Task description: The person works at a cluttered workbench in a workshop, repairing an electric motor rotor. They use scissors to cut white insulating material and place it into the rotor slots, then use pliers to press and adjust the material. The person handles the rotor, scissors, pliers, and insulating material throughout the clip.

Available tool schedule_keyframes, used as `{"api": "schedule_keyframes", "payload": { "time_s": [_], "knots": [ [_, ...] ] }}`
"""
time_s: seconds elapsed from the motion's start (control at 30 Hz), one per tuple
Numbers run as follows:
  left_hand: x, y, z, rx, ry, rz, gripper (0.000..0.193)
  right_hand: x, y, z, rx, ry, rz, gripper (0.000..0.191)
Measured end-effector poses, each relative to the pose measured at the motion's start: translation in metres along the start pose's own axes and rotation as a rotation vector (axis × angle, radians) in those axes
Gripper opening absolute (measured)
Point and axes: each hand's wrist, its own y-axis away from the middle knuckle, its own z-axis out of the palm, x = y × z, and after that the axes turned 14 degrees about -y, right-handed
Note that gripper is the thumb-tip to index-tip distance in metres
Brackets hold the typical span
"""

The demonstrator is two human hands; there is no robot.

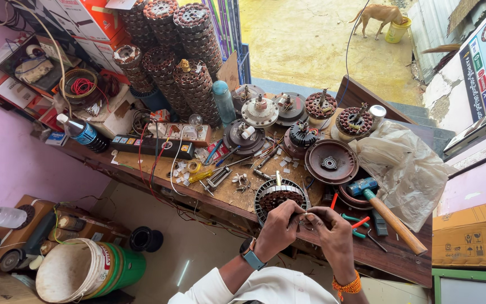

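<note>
From my vantage, my left hand (277, 226) is pinched shut on a thin bit of wire or lead at the rim of the round wound motor stator with copper coils (278, 198), which sits at the near edge of the cluttered wooden worktop (226, 191), at about 12 o'clock from my hands. My right hand (333, 233) closes on the same small piece; I cannot tell exactly what it is. The stator lies flat, its shaft axis pointing up at me. I judge a hard tug could snap the fine winding or drag the stator off the edge. At 3 o'clock lies the blue-headed hammer with wooden handle (386, 211), handle running toward 4 o'clock.
</note>
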Motion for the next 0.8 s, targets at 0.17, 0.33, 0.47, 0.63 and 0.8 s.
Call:
{"api": "schedule_keyframes", "payload": {
  "time_s": [0.17, 0.33, 0.47, 0.63, 0.8],
  "knots": [
    [0.005, -0.001, -0.004, 0.000, -0.033, 0.002, 0.015, 0.014, 0.005, 0.011, 0.037, 0.015, -0.095, 0.019],
    [0.014, -0.009, -0.017, -0.140, 0.199, -0.187, 0.008, 0.017, 0.004, 0.005, 0.011, 0.015, -0.362, 0.015],
    [0.008, -0.021, -0.035, -0.173, 0.152, -0.040, 0.011, 0.015, 0.004, 0.000, 0.006, 0.040, -0.360, 0.021],
    [0.003, -0.023, -0.048, -0.265, -0.062, 0.051, 0.017, 0.024, 0.002, 0.003, -0.068, -0.111, -0.135, 0.023],
    [0.006, -0.028, -0.059, -0.223, -0.109, 0.283, 0.027, 0.028, -0.004, -0.004, -0.151, -0.629, 0.271, 0.010]
  ]
}}
